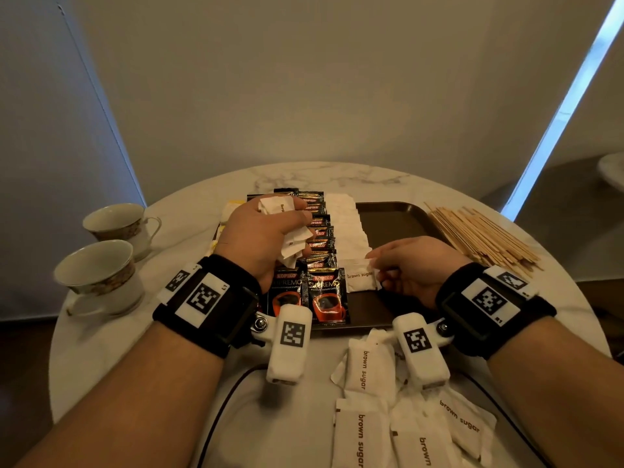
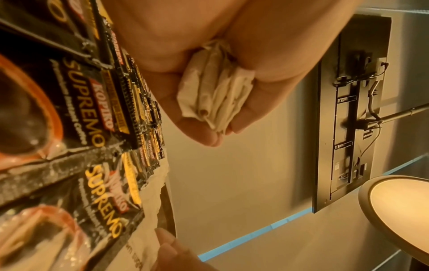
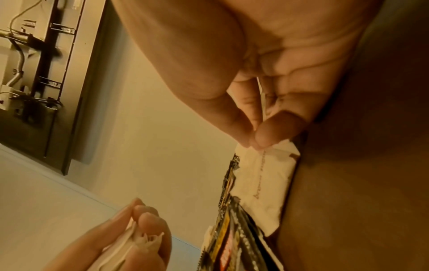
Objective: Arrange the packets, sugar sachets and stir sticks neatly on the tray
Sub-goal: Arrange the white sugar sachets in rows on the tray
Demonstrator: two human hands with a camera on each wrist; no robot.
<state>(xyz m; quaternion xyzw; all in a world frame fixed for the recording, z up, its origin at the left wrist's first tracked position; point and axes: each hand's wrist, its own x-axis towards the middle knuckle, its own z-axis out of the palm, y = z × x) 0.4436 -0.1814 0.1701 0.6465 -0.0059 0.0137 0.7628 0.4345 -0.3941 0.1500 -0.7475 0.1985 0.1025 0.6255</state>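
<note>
A dark tray (image 1: 398,221) lies on the round marble table. Two rows of black Kopiko coffee packets (image 1: 326,292) overlap along its left part, with a row of white sugar sachets (image 1: 346,224) beside them. My left hand (image 1: 266,231) hovers over the packets and grips a bunch of white sachets (image 2: 216,95). My right hand (image 1: 401,265) pinches the edge of one brown sugar sachet (image 1: 359,278) lying at the near end of the white row; the same sachet (image 3: 264,176) shows under my fingertips (image 3: 262,135). Wooden stir sticks (image 1: 483,238) lie in a pile right of the tray.
Several loose brown sugar sachets (image 1: 368,369) lie on the table in front of the tray. Two teacups (image 1: 101,278) stand at the left edge. Yellow packets (image 1: 224,214) peek out left of the tray. A cable (image 1: 216,420) runs across the near table.
</note>
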